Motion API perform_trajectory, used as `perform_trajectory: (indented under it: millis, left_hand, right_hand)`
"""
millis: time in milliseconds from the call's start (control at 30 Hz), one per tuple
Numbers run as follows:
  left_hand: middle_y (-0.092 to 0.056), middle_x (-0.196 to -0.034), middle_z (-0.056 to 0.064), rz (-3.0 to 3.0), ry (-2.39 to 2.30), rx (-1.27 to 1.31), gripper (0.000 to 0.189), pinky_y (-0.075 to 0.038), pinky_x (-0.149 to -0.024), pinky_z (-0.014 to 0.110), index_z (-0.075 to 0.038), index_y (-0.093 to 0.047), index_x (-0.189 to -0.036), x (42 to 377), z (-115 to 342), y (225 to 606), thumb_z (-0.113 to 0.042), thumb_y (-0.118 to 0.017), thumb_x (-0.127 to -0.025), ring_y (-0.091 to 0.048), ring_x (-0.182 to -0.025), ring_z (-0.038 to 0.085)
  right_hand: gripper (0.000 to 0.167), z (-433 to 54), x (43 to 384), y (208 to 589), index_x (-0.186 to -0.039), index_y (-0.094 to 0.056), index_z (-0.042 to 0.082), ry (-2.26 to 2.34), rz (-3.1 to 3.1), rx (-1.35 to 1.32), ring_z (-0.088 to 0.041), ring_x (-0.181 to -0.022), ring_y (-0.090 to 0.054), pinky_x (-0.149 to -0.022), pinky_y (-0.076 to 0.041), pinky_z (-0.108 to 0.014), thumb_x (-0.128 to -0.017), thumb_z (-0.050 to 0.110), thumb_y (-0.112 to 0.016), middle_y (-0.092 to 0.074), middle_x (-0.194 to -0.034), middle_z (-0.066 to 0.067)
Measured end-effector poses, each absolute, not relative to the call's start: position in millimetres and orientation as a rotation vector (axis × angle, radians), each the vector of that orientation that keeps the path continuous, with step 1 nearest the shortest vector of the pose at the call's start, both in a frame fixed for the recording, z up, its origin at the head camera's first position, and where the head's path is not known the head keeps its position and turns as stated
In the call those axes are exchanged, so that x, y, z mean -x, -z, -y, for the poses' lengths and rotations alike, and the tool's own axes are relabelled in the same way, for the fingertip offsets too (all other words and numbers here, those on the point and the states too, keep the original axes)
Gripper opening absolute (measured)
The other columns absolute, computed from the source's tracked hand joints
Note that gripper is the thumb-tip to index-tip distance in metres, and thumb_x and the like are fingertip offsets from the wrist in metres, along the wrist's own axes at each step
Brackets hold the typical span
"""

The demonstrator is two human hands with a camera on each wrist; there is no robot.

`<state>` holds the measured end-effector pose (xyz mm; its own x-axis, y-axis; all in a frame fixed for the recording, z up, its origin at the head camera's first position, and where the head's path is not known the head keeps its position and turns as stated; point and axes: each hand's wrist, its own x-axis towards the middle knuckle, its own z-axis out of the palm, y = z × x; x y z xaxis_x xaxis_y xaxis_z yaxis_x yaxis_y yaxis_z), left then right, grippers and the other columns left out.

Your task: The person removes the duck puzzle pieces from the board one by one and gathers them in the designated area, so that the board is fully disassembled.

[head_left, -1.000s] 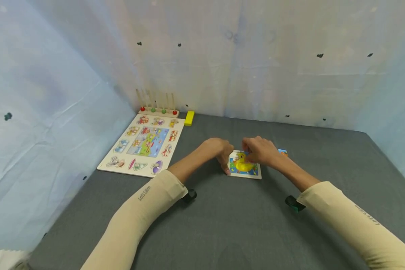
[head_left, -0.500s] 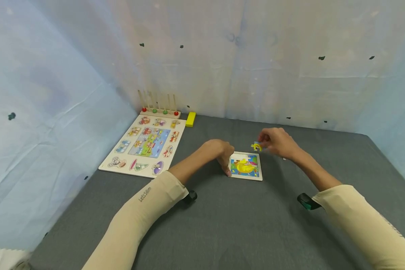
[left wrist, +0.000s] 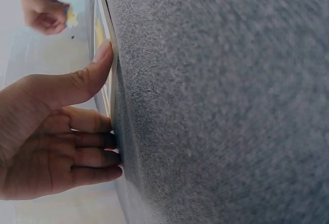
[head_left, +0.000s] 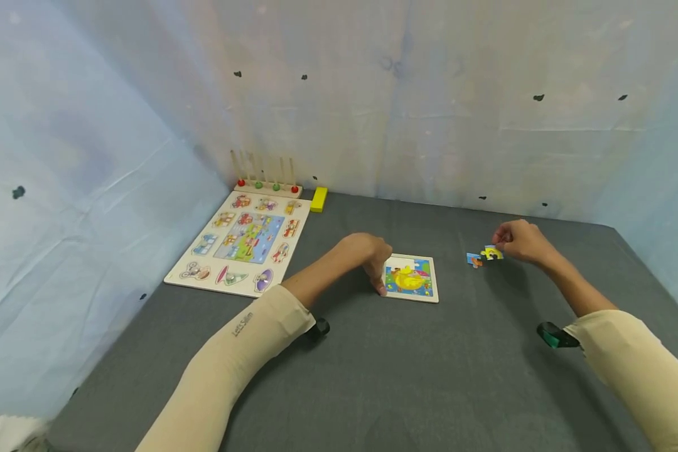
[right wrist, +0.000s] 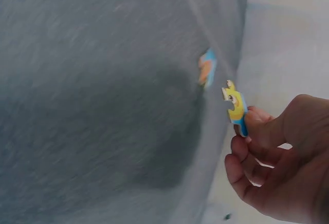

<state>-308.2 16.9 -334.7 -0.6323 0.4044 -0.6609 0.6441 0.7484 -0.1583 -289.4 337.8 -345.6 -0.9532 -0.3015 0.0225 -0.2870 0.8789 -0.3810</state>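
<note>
Puzzle tray [head_left: 434, 280] is gripped by left hand [head_left: 376, 260]; right hand [head_left: 521, 241] pinches 1 yellow piece [right wrist: 238, 112].

The left arm [head_left: 248, 339] slants in from the near left, wrist bent, with the left hand [head_left: 375, 260] angled down, thumb [left wrist: 85, 82] spread away from four nearly straight fingers [left wrist: 95, 157]. Over on the right, the right arm [head_left: 627, 351] stretches toward the far side, the raised right hand [head_left: 518, 240] pinching with its fingertips!
</note>
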Motion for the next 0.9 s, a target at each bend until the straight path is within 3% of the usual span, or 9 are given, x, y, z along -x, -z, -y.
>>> perform_trajectory:
  millis: [233, 433, 700, 900]
  left_hand:
    - [-0.054, -0.150, 0.004, -2.311, 0.508, -0.774, 0.102, -0.048, -0.109, 0.036, -0.014, -0.040, -0.158, 309, -18, 337, -0.073, -0.075, -0.082, -0.052, -0.119, 0.016]
    - [-0.055, -0.148, 0.004, -2.331, 0.500, -0.787, 0.101, -0.049, -0.106, 0.035, -0.013, -0.042, -0.157, 309, -17, 336, -0.072, -0.076, -0.082, -0.052, -0.119, 0.016]
    - [-0.057, -0.146, 0.004, -2.331, 0.494, -0.794, 0.101, -0.049, -0.101, 0.034, -0.013, -0.043, -0.156, 310, -17, 336, -0.073, -0.075, -0.081, -0.052, -0.114, 0.015]
    - [-0.057, -0.145, 0.004, -2.326, 0.499, -0.796, 0.099, -0.049, -0.102, 0.034, -0.013, -0.043, -0.155, 310, -17, 336, -0.072, -0.075, -0.082, -0.051, -0.114, 0.015]
  right_hand:
    - [0.013, -359, 290, 372, -0.095, -0.069, -0.012, 0.639, -2.976, 0.410, -0.012, -0.066, -0.052, -0.061, -0.041, -0.030, -0.091, 0.001, -0.069, -0.067, -0.078, -0.014]
    - [0.013, -360, 293, 377, -0.088, -0.069, -0.009, 0.555, -3.035, 0.478, -0.011, -0.064, -0.056, -0.063, -0.044, -0.033, -0.091, 0.003, -0.073, -0.072, -0.077, -0.019]
    - [0.013, -356, 294, 371, -0.090, -0.068, -0.010, 0.447, -2.990, 0.458, -0.016, -0.065, -0.056, -0.062, -0.044, -0.033, -0.092, 0.002, -0.073, -0.070, -0.077, -0.018]
    - [0.010, -353, 297, 367, -0.094, -0.068, -0.011, 0.405, -2.997, 0.403, -0.027, -0.072, -0.063, -0.067, -0.051, -0.045, -0.090, -0.002, -0.071, -0.071, -0.086, -0.025]
